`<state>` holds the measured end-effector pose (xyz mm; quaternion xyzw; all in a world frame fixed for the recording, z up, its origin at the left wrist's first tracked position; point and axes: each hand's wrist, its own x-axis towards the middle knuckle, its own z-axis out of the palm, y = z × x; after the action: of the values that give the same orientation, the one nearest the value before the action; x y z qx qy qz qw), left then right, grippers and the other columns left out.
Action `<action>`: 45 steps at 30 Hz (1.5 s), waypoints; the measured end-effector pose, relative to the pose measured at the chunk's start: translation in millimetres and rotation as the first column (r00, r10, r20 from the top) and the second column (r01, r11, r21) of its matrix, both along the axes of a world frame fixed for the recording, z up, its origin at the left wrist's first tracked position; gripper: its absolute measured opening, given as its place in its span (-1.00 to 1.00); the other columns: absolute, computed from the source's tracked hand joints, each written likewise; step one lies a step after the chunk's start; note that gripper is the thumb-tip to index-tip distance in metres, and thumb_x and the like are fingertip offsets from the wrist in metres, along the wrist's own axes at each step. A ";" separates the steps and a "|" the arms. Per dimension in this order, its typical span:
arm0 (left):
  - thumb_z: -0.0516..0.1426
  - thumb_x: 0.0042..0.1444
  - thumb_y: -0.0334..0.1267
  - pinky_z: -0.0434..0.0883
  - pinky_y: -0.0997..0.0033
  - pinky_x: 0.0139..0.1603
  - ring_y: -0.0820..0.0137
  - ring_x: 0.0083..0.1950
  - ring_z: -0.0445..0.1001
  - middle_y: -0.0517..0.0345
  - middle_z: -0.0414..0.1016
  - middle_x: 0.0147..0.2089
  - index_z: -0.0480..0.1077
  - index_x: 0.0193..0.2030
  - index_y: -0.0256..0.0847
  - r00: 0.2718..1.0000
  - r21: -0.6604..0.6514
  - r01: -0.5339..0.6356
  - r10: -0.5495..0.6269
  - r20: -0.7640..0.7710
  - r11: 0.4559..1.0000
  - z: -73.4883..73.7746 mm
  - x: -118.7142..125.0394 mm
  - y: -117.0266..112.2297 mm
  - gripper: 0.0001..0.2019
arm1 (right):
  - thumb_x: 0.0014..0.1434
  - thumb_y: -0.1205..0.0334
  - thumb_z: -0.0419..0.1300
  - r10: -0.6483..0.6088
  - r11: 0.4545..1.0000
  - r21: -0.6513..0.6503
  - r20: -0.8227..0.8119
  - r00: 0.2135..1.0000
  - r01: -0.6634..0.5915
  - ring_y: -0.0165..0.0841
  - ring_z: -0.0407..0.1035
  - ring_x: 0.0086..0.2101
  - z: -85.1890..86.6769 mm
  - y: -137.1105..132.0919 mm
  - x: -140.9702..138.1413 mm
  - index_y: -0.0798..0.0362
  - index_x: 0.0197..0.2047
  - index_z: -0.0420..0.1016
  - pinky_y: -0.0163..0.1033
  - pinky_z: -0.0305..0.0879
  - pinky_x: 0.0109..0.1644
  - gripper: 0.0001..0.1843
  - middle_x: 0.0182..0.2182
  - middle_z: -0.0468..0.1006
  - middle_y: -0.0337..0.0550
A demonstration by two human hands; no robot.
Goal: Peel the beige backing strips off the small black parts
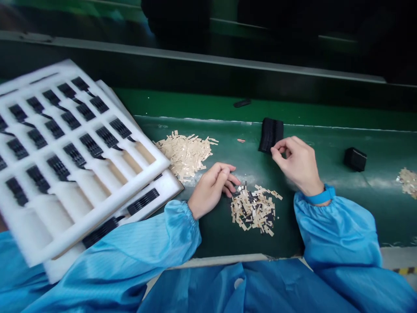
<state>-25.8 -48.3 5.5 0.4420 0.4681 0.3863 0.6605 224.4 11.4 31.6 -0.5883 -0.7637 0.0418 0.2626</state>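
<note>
My left hand (pixel 213 187) rests on the green mat, fingers curled, its tips pinching a small shiny piece at the edge of a pile of tan strips mixed with dark parts (pixel 254 209). My right hand (pixel 297 161) is raised a little farther back, thumb and forefinger pinched on the right edge of a black ribbed block (pixel 270 134). Both arms wear blue sleeves, and a blue band circles the right wrist.
Stacked white foam trays (pixel 97 187) with rows of black parts fill the left. A larger pile of tan strips (pixel 186 152) lies beside them. A small black box (pixel 355 159) and another tan heap (pixel 407 181) sit at right. A grey rail (pixel 208 58) runs behind the mat.
</note>
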 end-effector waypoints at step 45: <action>0.08 0.34 0.00 0.29 0.54 -0.53 0.53 -0.54 0.33 0.31 0.27 -0.53 0.46 -0.13 -0.21 0.993 0.062 -0.117 0.119 -0.025 0.991 2.0 -4.2 7.1 -0.69 | 0.17 -0.02 0.36 0.059 0.478 -0.636 -0.665 0.745 -0.606 -0.41 0.37 -0.47 0.7 -16.9 -24.8 0.03 -0.34 0.71 -0.27 0.29 -0.37 -0.72 -0.49 0.57 -0.20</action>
<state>-30.0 -41.3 7.5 0.4388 0.4911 0.4321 0.6160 199.6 -5.5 32.3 -0.4293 -0.6420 0.6169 0.1515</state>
